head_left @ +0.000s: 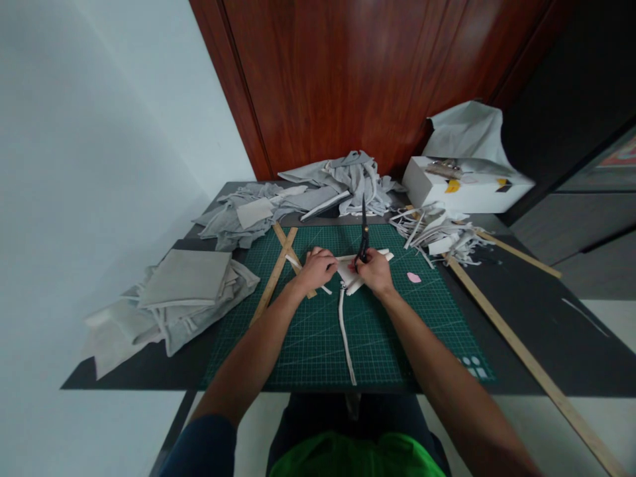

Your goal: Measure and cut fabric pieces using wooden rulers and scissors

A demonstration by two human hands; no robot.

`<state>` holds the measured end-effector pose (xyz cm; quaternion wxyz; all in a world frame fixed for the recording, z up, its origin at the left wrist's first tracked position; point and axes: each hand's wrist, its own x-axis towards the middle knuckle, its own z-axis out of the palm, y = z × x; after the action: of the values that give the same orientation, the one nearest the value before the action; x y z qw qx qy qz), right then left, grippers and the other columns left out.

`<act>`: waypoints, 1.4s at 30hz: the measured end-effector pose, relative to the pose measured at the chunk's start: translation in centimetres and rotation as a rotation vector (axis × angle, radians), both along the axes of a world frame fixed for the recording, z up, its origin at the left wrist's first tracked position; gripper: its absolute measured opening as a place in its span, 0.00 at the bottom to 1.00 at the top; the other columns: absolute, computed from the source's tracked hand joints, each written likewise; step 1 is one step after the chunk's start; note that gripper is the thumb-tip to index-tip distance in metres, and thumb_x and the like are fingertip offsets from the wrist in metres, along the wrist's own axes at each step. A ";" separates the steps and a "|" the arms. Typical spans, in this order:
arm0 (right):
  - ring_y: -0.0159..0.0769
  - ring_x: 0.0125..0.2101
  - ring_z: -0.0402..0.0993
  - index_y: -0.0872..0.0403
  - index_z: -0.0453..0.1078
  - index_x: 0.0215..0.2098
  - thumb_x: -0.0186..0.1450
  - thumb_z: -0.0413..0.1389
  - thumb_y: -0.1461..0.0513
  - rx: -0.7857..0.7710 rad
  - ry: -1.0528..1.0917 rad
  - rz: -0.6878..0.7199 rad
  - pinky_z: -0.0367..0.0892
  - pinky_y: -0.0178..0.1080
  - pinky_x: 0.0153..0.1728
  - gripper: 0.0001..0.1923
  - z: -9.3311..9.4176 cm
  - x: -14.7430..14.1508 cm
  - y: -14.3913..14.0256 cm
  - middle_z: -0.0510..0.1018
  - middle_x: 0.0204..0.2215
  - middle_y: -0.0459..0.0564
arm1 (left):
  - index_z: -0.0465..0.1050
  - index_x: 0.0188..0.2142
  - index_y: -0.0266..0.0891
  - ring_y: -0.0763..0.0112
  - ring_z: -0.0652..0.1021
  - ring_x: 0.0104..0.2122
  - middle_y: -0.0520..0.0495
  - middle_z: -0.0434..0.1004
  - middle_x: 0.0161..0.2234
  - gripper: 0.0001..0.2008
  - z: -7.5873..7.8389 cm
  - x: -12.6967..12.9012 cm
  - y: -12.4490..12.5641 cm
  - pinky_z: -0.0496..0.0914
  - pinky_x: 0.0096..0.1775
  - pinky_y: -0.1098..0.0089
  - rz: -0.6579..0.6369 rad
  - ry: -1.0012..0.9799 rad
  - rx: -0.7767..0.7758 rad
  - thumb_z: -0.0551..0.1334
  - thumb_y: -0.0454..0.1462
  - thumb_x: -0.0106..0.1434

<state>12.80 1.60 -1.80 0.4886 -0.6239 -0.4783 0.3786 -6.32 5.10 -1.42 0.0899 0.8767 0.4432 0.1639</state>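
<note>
The right hand is clenched around the handles of black scissors, blades pointing away, while the left hand presses its fingers flat on a folded pale fabric piece at the middle of the green cutting mat on the counter. The fabric looks light, limp and apt to shift. It is judged best pinned near the cut line; a narrow strip trails toward the person.

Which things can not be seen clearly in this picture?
Head view:
- Scissors handles: hidden inside the right hand.
- Pale fabric piece: partly covered by both hands; the left hand hides its edge.
- Items on the white box: too small.
- Long wooden ruler: cut off by the bottom edge.
</note>
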 end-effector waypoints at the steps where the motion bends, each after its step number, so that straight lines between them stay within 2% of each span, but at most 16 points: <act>1: 0.37 0.28 0.80 0.52 0.69 0.34 0.61 0.59 0.62 0.004 -0.102 -0.007 0.73 0.36 0.33 0.03 -0.3 0.0 0.0 0.81 0.28 0.47 | 0.83 0.39 0.42 0.56 0.71 0.50 0.44 0.81 0.42 0.12 0.0 -0.1 0.3 0.64 0.51 0.56 0.010 -0.001 -0.009 0.59 0.39 0.72; 5: 0.36 0.30 0.78 0.52 0.71 0.34 0.61 0.58 0.60 0.029 -0.317 -0.036 0.68 0.36 0.34 0.04 -0.5 0.2 -0.7 0.81 0.30 0.48 | 0.83 0.38 0.42 0.56 0.72 0.47 0.44 0.81 0.37 0.12 0.6 0.2 1.6 0.65 0.50 0.56 0.046 0.037 -0.030 0.60 0.39 0.71; 11: 0.37 0.31 0.75 0.53 0.72 0.35 0.63 0.57 0.59 0.023 -0.393 -0.008 0.66 0.36 0.35 0.05 0.1 0.2 -0.9 0.81 0.31 0.50 | 0.80 0.31 0.40 0.53 0.74 0.45 0.43 0.82 0.33 0.08 1.9 1.8 3.9 0.66 0.49 0.55 0.009 0.164 -0.033 0.66 0.40 0.65; 16: 0.38 0.31 0.75 0.53 0.72 0.35 0.63 0.58 0.59 0.001 -0.372 0.014 0.65 0.37 0.35 0.06 0.1 0.6 -0.5 0.81 0.31 0.51 | 0.76 0.29 0.40 0.56 0.74 0.42 0.45 0.79 0.30 0.06 1.9 2.0 5.8 0.66 0.46 0.59 0.037 0.135 -0.040 0.65 0.36 0.64; 18: 0.38 0.31 0.75 0.53 0.72 0.36 0.63 0.58 0.58 -0.007 -0.353 0.019 0.65 0.37 0.35 0.07 -0.1 0.8 -0.4 0.81 0.31 0.50 | 0.76 0.32 0.40 0.58 0.73 0.42 0.46 0.79 0.32 0.04 1.6 2.0 6.3 0.66 0.46 0.60 -0.020 0.082 -0.021 0.63 0.33 0.64; 20: 0.38 0.31 0.75 0.53 0.72 0.36 0.64 0.57 0.58 -0.007 -0.337 0.026 0.64 0.37 0.35 0.07 -0.2 0.9 -0.3 0.80 0.31 0.50 | 0.77 0.34 0.40 0.59 0.72 0.43 0.46 0.78 0.35 0.08 1.2 2.0 6.6 0.66 0.47 0.61 -0.135 0.044 0.016 0.60 0.30 0.64; 23: 0.38 0.30 0.75 0.53 0.72 0.36 0.64 0.57 0.57 0.005 -0.323 0.025 0.64 0.37 0.34 0.08 -0.3 1.0 -0.3 0.80 0.30 0.49 | 0.79 0.31 0.40 0.62 0.72 0.44 0.45 0.76 0.37 0.14 0.5 2.5 6.7 0.66 0.49 0.62 -0.319 0.068 0.021 0.56 0.25 0.60; 25: 0.38 0.30 0.74 0.53 0.72 0.35 0.63 0.56 0.57 0.010 -0.329 0.021 0.64 0.37 0.33 0.08 -0.3 1.0 -0.3 0.80 0.29 0.49 | 0.79 0.30 0.40 0.62 0.72 0.43 0.45 0.76 0.36 0.15 0.2 2.8 6.7 0.66 0.49 0.62 -0.361 0.089 0.004 0.56 0.24 0.58; 28: 0.38 0.30 0.75 0.53 0.72 0.34 0.63 0.56 0.57 0.007 -0.347 0.023 0.64 0.37 0.34 0.08 -0.1 1.0 -0.3 0.80 0.29 0.49 | 0.80 0.31 0.40 0.63 0.74 0.42 0.45 0.76 0.36 0.13 -0.1 2.8 6.6 0.67 0.51 0.62 -0.304 0.055 0.013 0.57 0.27 0.61; 32: 0.38 0.32 0.76 0.54 0.74 0.37 0.64 0.56 0.57 -0.010 -0.349 0.024 0.66 0.36 0.36 0.08 0.1 1.0 -0.4 0.81 0.31 0.50 | 0.83 0.39 0.41 0.62 0.75 0.44 0.45 0.78 0.39 0.10 -0.1 1.6 6.7 0.67 0.54 0.60 -0.227 -0.018 0.022 0.61 0.34 0.65; 38: 0.38 0.32 0.78 0.54 0.74 0.38 0.65 0.56 0.57 -0.012 -0.306 0.032 0.68 0.37 0.37 0.09 0.0 1.0 -0.4 0.82 0.33 0.51 | 0.83 0.50 0.46 0.61 0.73 0.48 0.43 0.77 0.45 0.16 -0.7 -0.9 7.1 0.66 0.54 0.58 -0.140 -0.001 -0.016 0.59 0.35 0.68; 42: 0.39 0.33 0.79 0.54 0.74 0.38 0.65 0.58 0.55 -0.023 -0.233 0.051 0.71 0.37 0.36 0.11 -0.5 1.1 -0.2 0.83 0.33 0.53 | 0.82 0.53 0.48 0.60 0.71 0.50 0.44 0.75 0.48 0.18 -1.2 -1.5 6.8 0.64 0.54 0.58 -0.090 0.012 -0.029 0.57 0.36 0.69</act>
<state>13.91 1.44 -2.29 0.4128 -0.6569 -0.5430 0.3212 -7.86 11.92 -2.60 0.1072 0.8953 0.4064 0.1479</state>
